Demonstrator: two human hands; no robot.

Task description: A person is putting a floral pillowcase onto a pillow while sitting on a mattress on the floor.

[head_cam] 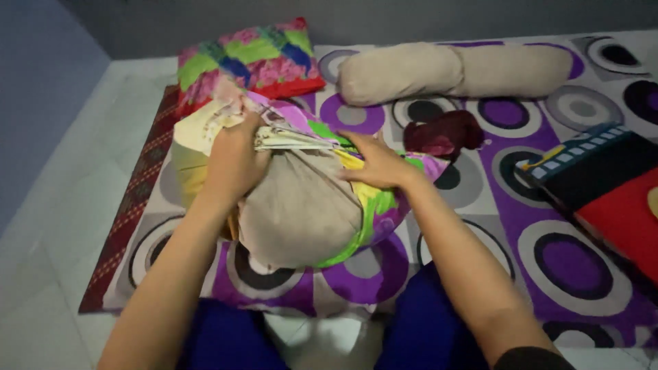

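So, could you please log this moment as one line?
left hand: grips cover | right hand: flat on cover | pillow: partly out | bolster: behind

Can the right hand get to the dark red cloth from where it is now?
Probably yes. The right hand rests on the pillow, and the dark red cloth lies just beyond it on the patterned sheet, with nothing between them.
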